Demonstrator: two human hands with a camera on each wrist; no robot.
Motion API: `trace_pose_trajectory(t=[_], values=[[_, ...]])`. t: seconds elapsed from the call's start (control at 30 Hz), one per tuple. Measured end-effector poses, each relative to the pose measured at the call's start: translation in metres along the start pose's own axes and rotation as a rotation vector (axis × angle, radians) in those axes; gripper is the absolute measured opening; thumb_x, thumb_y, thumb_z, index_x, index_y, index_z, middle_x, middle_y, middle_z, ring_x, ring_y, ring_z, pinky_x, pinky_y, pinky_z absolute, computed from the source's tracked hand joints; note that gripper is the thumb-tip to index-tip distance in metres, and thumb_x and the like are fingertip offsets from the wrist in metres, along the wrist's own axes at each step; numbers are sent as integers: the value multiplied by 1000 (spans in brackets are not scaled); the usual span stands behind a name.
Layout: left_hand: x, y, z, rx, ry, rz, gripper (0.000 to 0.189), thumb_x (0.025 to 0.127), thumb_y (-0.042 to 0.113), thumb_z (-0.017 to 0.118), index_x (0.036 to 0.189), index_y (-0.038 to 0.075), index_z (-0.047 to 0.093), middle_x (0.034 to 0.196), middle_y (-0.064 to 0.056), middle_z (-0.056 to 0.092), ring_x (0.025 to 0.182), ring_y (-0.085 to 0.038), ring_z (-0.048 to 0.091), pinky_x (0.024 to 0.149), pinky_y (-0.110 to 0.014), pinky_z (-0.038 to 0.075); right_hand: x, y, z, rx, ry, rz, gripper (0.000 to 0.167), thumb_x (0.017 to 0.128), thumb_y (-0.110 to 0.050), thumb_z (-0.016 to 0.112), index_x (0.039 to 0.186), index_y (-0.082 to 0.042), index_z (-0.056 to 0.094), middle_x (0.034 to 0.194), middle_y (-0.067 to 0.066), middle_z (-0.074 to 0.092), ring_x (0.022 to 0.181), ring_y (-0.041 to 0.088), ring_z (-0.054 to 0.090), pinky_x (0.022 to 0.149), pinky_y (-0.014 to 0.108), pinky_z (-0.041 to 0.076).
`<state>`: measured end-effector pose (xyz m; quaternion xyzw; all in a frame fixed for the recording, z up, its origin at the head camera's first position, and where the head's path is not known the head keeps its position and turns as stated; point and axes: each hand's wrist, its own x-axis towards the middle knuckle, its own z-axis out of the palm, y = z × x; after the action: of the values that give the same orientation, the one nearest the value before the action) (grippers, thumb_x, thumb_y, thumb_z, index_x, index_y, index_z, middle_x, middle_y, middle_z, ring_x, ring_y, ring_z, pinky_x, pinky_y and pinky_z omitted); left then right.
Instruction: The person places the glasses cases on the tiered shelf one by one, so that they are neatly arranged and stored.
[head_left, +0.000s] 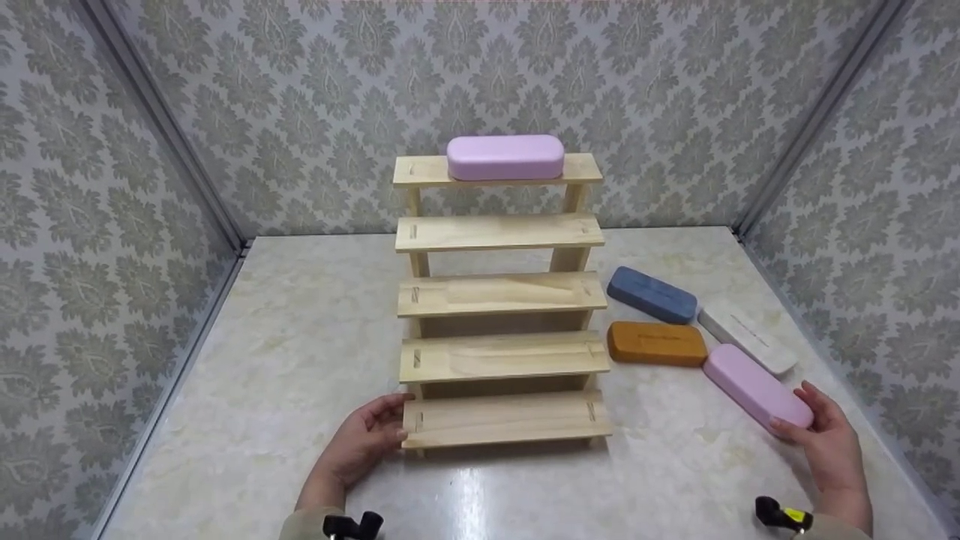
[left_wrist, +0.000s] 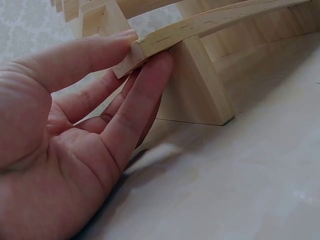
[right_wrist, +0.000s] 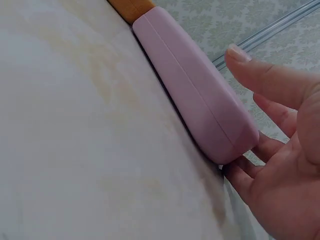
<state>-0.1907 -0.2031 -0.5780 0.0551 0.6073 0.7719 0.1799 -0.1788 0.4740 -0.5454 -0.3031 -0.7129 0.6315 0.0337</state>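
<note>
Pink case (head_left: 756, 386), smooth and round-cornered, lies flat on the pale marbled table (head_left: 315, 337), well to the right of the wooden stand (head_left: 502, 295), slanting so that its near end points toward the person's right hand (head_left: 832, 442). That hand is at the near end: in the right wrist view the thumb stands away from the case with a visible gap, while the other fingers reach round the end, their tips against its lower edge. Thumb and fingers are thus apart, spread on either side of the end rather than clamped on it.

The person's left hand (head_left: 367, 439) pinches the left end of the lowest step (head_left: 510, 420), thumb on the upper face and fingers beneath, as the left wrist view shows.

Four other cases are in sight. An orange case (head_left: 656, 344) lies at the far end of the pink one, so close that the head view does not settle whether they touch. A white case (head_left: 742, 337) runs along its far side, bearing print too small to read. A blue case (head_left: 651, 295) lies behind the orange one, nearer the back. On the top step (head_left: 585, 169), a second pink case (head_left: 505, 158) rests lengthwise, before a wall (head_left: 487, 67) papered in a leafy pattern.
</note>
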Motion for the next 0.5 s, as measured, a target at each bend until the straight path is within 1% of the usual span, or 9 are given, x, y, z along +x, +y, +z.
trace_pose_trajectory(t=[0.1,0.17,0.27,0.33,0.43,0.5], values=[[0,0,1,15,27,-29,67,89,-4,69,148,-10,36,129,-5,60,118,-13,63,99,-26,57,0,5,0,38,-5,2,116,76,-9,90,162,-42,20,173,-10,15,160,11,12,132,44,13],[0,0,2,21,42,-44,69,89,-3,69,148,-10,35,131,-7,59,118,-13,62,98,-26,57,0,8,1,41,-1,4,117,76,-6,90,162,-42,19,174,-9,15,160,13,11,131,47,14],[0,0,2,18,47,-50,70,88,-4,69,148,-11,35,131,-9,59,118,-15,63,99,-27,57,3,11,3,-34,37,7,118,77,-5,89,162,-43,17,174,-4,13,161,20,10,129,52,20],[0,0,2,15,40,-44,69,88,-5,69,148,-11,35,130,-8,59,117,-15,63,98,-27,58,4,12,4,-57,43,14,119,77,-3,88,163,-43,16,175,-2,11,161,23,8,127,54,25],[0,1,1,10,32,-30,66,88,-5,69,146,-11,38,128,-6,60,116,-14,64,97,-27,58,4,12,4,-105,36,14,117,80,-2,85,164,-38,14,175,3,9,161,26,9,125,51,30],[-1,1,1,9,22,-18,65,89,-5,69,146,-11,38,127,-4,61,115,-14,64,96,-26,58,3,12,3,-103,16,13,116,80,-1,85,165,-34,14,175,6,7,160,28,9,121,43,39]])
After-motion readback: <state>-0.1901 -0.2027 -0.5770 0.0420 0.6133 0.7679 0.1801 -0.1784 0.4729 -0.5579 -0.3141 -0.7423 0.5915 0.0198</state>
